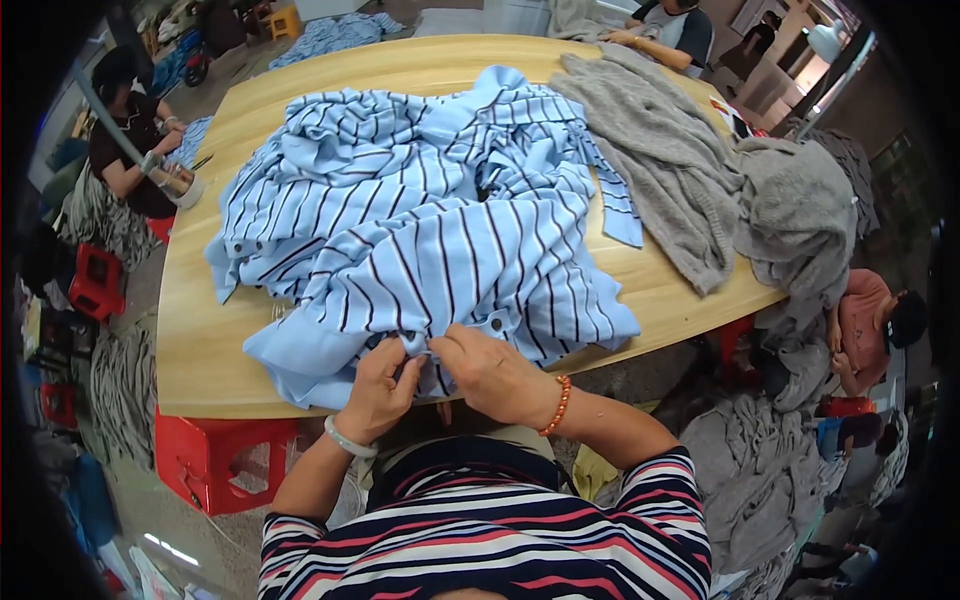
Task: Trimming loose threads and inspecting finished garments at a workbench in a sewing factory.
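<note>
A light blue knit garment (pixel 450 255) with dark and white stripes lies heaped on the wooden table (pixel 200 345) in front of me. At its near edge my left hand (pixel 378 388) pinches a bit of the blue fabric between thumb and fingers. Close beside it, my right hand (pixel 490 372) has its fingers pressed together on the same edge. A dark round button (pixel 497 324) shows on the cloth just above my right hand. Whatever fine thing may sit between my right fingertips is too small to make out.
Grey knit garments (pixel 660 150) lie along the table's right side and hang over its edge. A red stool (pixel 225 465) stands under the near left corner. Other people sit at the left (pixel 130 150), far side (pixel 670 35) and right (pixel 865 325). Grey garments (pixel 750 480) pile up at lower right.
</note>
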